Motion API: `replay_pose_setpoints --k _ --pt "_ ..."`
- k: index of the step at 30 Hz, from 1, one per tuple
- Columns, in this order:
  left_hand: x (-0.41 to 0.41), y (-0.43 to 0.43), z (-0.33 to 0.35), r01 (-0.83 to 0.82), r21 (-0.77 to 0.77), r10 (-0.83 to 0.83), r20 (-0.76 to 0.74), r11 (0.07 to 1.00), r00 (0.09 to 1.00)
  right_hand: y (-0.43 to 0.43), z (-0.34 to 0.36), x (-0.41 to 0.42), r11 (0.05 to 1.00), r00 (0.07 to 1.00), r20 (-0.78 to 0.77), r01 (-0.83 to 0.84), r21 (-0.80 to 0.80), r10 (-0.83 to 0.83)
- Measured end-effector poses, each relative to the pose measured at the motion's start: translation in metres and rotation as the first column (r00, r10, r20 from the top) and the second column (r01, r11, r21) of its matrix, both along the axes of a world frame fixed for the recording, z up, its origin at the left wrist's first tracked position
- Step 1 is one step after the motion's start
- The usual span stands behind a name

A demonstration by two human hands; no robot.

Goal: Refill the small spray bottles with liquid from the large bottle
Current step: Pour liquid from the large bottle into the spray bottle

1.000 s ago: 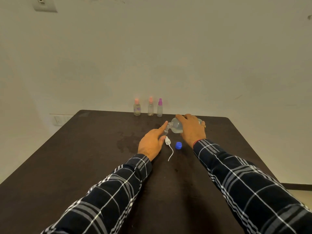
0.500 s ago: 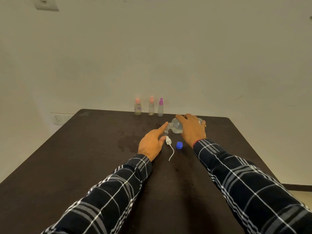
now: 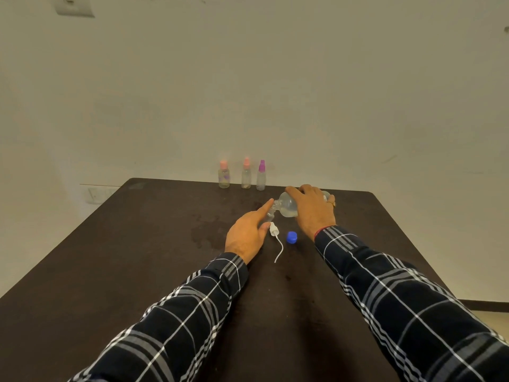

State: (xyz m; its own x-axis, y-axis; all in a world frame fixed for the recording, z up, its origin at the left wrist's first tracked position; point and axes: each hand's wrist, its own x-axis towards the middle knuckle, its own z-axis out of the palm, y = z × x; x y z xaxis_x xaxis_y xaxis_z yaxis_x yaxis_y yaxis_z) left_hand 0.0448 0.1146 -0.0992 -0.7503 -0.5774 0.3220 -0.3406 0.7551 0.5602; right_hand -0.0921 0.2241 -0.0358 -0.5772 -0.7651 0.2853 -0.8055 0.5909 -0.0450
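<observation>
My right hand (image 3: 311,208) grips the large clear bottle (image 3: 287,207), tipped on its side with its neck pointing left and down. The neck meets the mouth of a small clear spray bottle (image 3: 269,216), mostly hidden behind my left hand (image 3: 248,232), which holds it with the forefinger stretched out. A white spray pump with its thin tube (image 3: 276,238) lies on the table beside my left hand. The blue cap (image 3: 291,237) rests just right of the pump.
Three small spray bottles stand in a row at the table's far edge: two with pink tops (image 3: 223,175) (image 3: 246,173) and one with a purple top (image 3: 261,176). A wet stain (image 3: 206,230) marks the dark table (image 3: 110,257) left of my hands.
</observation>
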Motion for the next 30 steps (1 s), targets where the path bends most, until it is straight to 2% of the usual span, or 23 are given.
replay_pose_setpoints --k 19,30 --pt "0.0002 0.001 0.0018 -0.001 0.013 0.002 -0.021 1.0 1.0 -0.0004 0.0037 0.0009 1.0 1.0 -0.011 -0.004 0.003 0.004" --pt "-0.0002 -0.0008 0.0027 -0.006 -0.002 0.006 0.015 1.0 1.0 -0.0024 0.0058 0.0025 1.0 1.0 -0.014 0.0 0.016 0.0"
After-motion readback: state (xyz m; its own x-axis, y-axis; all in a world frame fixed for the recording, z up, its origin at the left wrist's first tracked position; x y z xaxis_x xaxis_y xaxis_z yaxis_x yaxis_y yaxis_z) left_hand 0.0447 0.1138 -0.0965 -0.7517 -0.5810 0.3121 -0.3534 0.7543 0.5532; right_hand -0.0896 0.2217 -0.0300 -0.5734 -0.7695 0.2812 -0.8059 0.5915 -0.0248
